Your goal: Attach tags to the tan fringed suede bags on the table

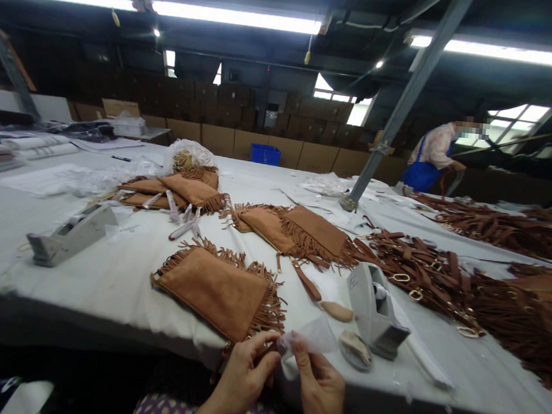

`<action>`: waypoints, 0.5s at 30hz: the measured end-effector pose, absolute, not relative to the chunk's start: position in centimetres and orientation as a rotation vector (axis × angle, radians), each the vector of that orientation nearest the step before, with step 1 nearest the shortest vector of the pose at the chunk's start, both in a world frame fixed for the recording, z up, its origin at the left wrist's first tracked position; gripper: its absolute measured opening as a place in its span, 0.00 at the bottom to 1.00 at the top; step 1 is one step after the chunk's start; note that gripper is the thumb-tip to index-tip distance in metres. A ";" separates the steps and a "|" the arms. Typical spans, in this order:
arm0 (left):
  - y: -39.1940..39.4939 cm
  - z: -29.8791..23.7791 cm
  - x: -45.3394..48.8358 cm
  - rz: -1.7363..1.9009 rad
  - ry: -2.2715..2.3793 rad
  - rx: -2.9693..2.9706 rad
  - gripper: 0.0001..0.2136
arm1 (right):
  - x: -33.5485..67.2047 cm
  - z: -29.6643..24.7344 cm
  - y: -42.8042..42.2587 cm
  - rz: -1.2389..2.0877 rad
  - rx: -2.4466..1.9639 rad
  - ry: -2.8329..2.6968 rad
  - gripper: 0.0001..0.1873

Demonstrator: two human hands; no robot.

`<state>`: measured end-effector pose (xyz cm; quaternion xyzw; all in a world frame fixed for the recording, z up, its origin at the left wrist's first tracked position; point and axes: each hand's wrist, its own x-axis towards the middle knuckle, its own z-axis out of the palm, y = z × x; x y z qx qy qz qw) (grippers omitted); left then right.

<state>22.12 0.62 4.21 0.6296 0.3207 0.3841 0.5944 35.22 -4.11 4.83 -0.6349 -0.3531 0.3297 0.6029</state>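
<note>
At the table's near edge, my left hand [251, 369] and my right hand [314, 383] pinch a thin, translucent white sheet [318, 337] between them; whether it is paper or plastic I cannot tell. Just beyond my left hand lies a brown fringed suede bag [214, 287], flat on the white cloth. A grey tape dispenser [374, 307] stands to the right of my right hand. Beside it are a roll of tape [354, 350] and a tan, rounded piece [337, 311]. A brown strap [306, 281] lies behind these.
More fringed bags [320, 231] and a stack of bags [194, 189] lie farther back. Brown straps with metal rings [411, 272] pile up at right. Another tape dispenser [71, 236] stands left. A slanted metal post [402, 108] rises from the table. A person [432, 154] works at far right.
</note>
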 end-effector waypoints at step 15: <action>0.5 4.5 21.2 0.824 0.651 1.435 0.15 | 35.0 5.4 -4.1 0.980 -1.321 -0.871 0.21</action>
